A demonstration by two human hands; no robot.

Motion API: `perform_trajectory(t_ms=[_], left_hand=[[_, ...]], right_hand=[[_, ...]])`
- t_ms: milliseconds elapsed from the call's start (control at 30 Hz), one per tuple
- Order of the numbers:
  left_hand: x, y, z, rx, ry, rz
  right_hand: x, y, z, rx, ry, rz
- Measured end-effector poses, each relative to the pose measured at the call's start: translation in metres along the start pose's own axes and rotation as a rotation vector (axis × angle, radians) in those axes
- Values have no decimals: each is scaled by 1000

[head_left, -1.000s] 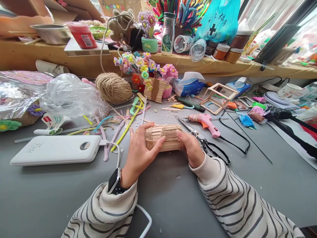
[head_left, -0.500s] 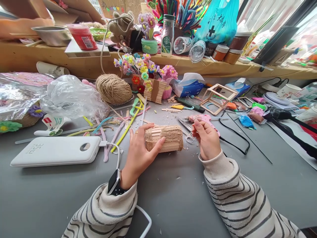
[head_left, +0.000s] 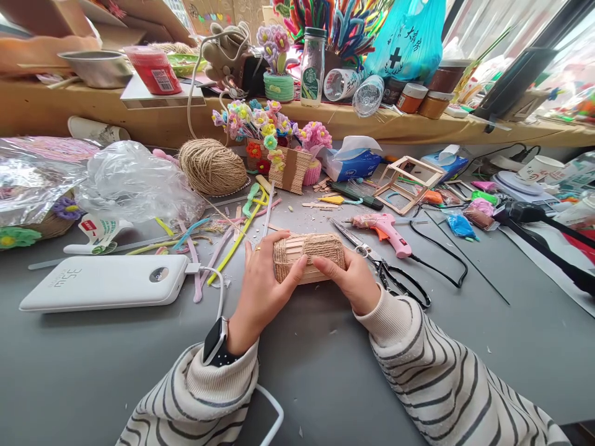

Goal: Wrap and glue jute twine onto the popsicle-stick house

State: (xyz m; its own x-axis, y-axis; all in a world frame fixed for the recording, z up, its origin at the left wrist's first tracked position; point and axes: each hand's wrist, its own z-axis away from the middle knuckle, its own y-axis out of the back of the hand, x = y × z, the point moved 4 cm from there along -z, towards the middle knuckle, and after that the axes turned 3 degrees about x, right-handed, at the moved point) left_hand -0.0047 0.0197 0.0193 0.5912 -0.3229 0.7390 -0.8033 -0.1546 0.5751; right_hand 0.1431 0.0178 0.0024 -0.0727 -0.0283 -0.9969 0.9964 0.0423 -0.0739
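Between my two hands is a small barrel-shaped piece of pale wooden sticks (head_left: 294, 248) partly wrapped in jute twine. My left hand (head_left: 267, 272) grips its left end, thumb across the front. My right hand (head_left: 356, 279) is closed round the right end, its thumb pressed on the twine. The fingers behind the piece are hidden. Just right of it lie black-handled scissors (head_left: 403, 277), and past them a pink glue gun (head_left: 383, 230). A ball of jute twine (head_left: 211, 167) rests at the back left, a strand running from it toward my left hand.
A white power bank (head_left: 105, 282) with a cable lies at the left, near crumpled clear plastic (head_left: 139, 179). Pipe cleaners (head_left: 237, 241) and scraps are strewn in the middle. Farther back are a stick frame (head_left: 409, 183) and a blue tissue pack (head_left: 353, 160). Jars line the ledge (head_left: 167, 118).
My right hand has come left and down from above the scissors onto the right end of the wrapped piece. The scissors' black handles now show. My left hand keeps its grip.
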Motion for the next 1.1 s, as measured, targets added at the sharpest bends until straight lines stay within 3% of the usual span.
perform_trajectory(t_ms=[700,933,1100], left_hand=[[-1,-1,0,12,-20,-16],[0,1,0,0,3,-7],[-1,1,0,-5,18,-4]], right_hand=[[3,-1,0,104,-27,-7],[11,5,-3,40,-61,-159],[13,12,-3,41,-48,-90]])
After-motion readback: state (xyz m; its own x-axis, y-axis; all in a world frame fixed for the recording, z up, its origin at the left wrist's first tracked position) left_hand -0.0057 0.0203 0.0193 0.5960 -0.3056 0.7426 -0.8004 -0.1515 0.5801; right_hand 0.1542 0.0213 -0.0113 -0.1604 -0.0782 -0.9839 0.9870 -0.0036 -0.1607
